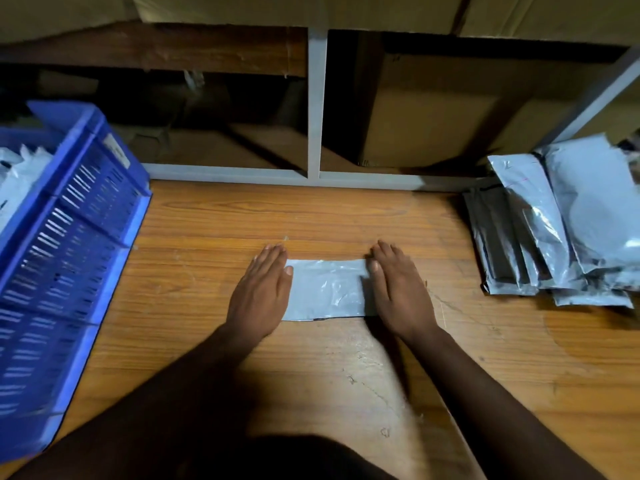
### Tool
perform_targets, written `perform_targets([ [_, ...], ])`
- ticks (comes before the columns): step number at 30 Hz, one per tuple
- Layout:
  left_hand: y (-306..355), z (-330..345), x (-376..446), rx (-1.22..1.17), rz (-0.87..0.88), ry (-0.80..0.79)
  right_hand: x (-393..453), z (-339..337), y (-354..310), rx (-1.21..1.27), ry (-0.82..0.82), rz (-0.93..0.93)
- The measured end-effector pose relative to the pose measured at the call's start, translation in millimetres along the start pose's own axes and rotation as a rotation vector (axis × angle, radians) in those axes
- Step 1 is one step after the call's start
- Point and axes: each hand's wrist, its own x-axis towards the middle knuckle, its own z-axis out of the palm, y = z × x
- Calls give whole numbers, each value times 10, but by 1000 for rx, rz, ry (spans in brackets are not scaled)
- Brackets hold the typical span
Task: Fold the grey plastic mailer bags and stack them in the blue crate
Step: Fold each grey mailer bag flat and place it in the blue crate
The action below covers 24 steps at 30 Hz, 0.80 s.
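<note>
Flat, straight-fingered left hand and right hand pressing the ends of a folded grey mailer bag on the wooden table, right of the blue crate.

Blue crate cut off at left edge

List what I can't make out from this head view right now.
- Blue crate: cut off by the left edge; contents mostly hidden behind its wall.
- Folded mailer: both ends covered by left hand and right hand.
- Unfolded mailer pile: cut off right; count unclear.
</note>
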Motion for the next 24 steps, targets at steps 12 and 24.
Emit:
perform_targets([
  [12,443,320,463,205,-158,-103,534,361,-75,-310,-38,157],
  [24,439,532,497,265,-141,-33,590,527,-41,-367,-12,112],
])
